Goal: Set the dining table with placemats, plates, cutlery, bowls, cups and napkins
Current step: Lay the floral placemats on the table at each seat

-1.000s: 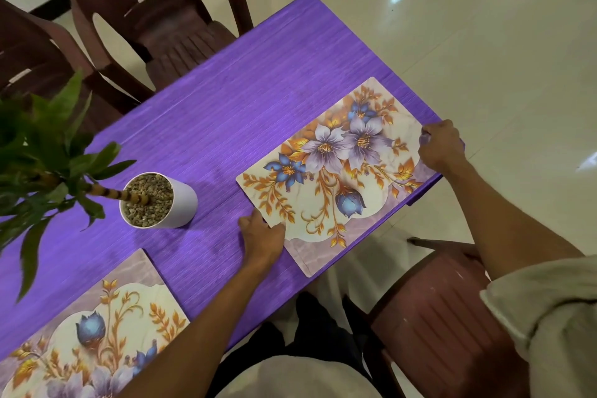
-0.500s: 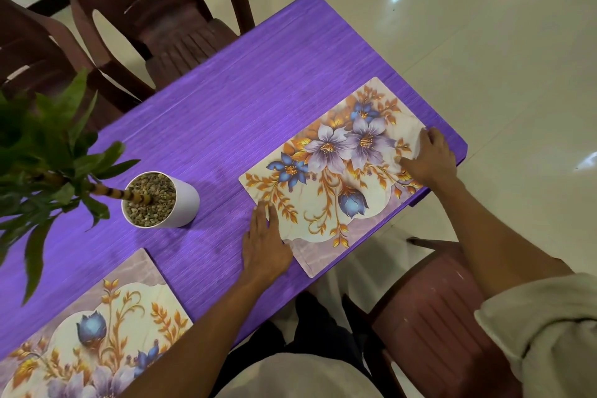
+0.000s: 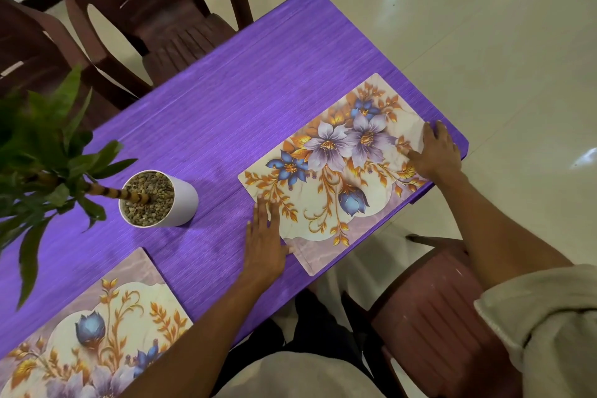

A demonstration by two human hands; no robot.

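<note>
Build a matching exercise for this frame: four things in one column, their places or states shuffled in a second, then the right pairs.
Things
1. flowered rectangular placemat by the table's end
2. white round pot filled with gravel
3. second flowered placemat
4. dark red plastic chair with slatted back

Places or states
A. cut off by the picture's lower left edge
B. across the purple table, empty
C. pressed flat by the left hand and right hand
D. holds a leafy plant

Pairs: 1-C, 2-D, 3-A, 4-B
</note>
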